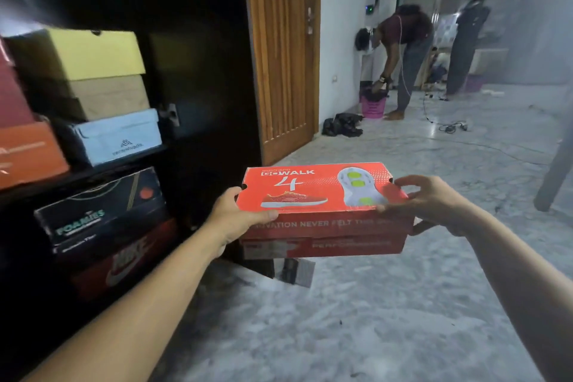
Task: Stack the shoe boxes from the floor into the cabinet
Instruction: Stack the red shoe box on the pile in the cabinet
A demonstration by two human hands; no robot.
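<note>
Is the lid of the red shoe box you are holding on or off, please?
On. The printed lid sits flush over the red shoe box, with the left hand and right hand gripping its ends.

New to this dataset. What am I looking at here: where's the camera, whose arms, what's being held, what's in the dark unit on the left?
There is no robot: one wide-angle camera sits on a person's head, looking forward and down, so the two bare arms are the wearer's. The left hand and right hand grip opposite ends of a red GoWalk shoe box, held up in the air above the marble floor. On the left stands the dark cabinet, its shelves already holding boxes: a yellow-lidded box on a white box, and lower down a black Foamies box on a red Nike box. Further back, another person bends over a pink basket.
</note>
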